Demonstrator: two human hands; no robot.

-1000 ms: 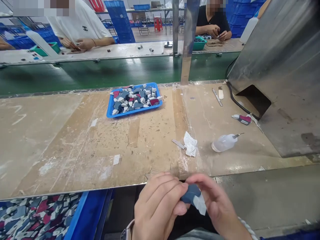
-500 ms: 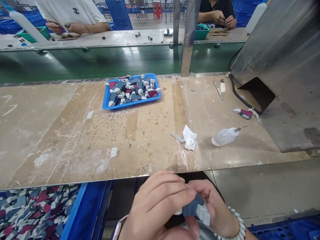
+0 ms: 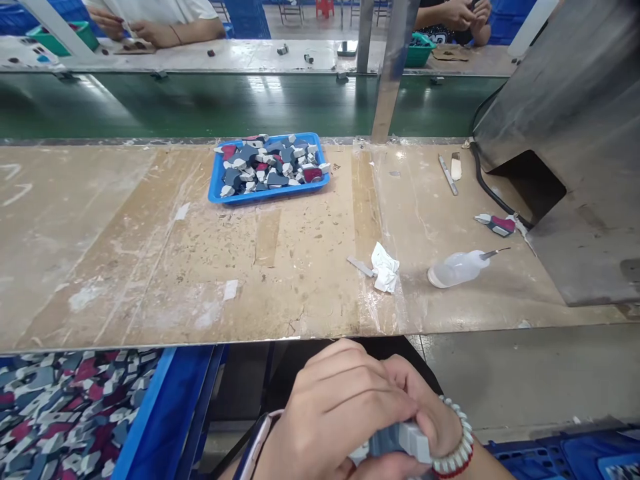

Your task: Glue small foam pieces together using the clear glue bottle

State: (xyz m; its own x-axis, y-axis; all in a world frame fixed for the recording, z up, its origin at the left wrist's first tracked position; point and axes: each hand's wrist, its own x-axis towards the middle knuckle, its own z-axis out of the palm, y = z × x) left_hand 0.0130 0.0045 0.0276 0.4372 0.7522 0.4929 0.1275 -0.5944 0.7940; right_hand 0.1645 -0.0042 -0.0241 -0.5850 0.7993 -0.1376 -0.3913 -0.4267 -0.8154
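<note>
Both hands were low at the near edge, below the workbench [image 3: 150, 267]: left hand [image 3: 335, 413] curled over the top of a small blue-grey and white piece [image 3: 400, 439], right hand [image 3: 430, 410] closed on it from the far side, so the piece was pinched between them and mostly hidden. On the bench a blue tray [image 3: 216, 193] of similar pieces sat at the far edge, well apart from the hands; nearer were a crumpled white rag [image 3: 386, 268] and a squeeze bottle [image 3: 457, 268] lying on its side. A blue bin [image 3: 165, 413] of mixed pieces sat under the bench to the left of the hands.
</note>
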